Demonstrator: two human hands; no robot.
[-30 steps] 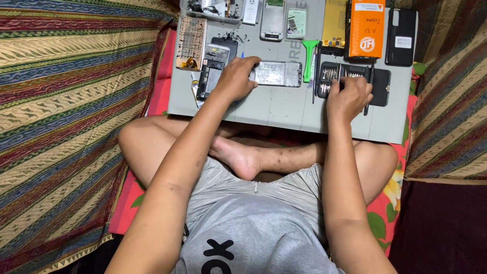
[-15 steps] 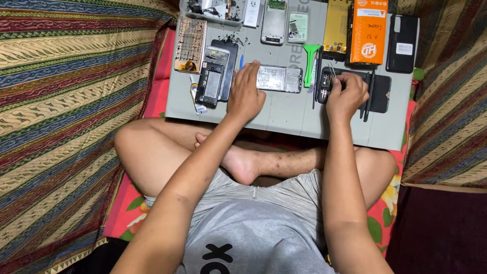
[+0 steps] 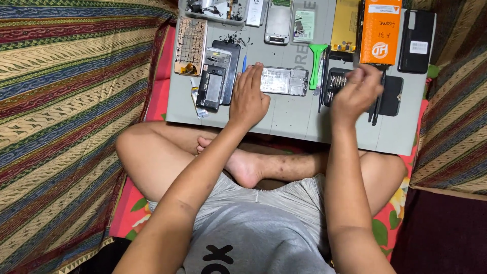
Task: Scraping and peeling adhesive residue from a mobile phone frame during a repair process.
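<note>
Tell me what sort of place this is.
Probably a home phone-repair spot on the floor: a grey work mat holds an opened phone frame, a screwdriver bit case and loose phone parts, with striped blankets around.

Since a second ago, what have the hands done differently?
The right hand has lifted off the screwdriver bit case, fingers bunched; whether it holds a bit is unclear. The left hand stays pressed on the opened phone. The grey board looks unmoved.

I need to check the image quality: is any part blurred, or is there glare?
Head view: the right hand is smeared by motion blur; the left hand on the opened phone is sharp. Light is even and soft, with no strong glare on the grey board. The bottom right corner is dark.
</note>
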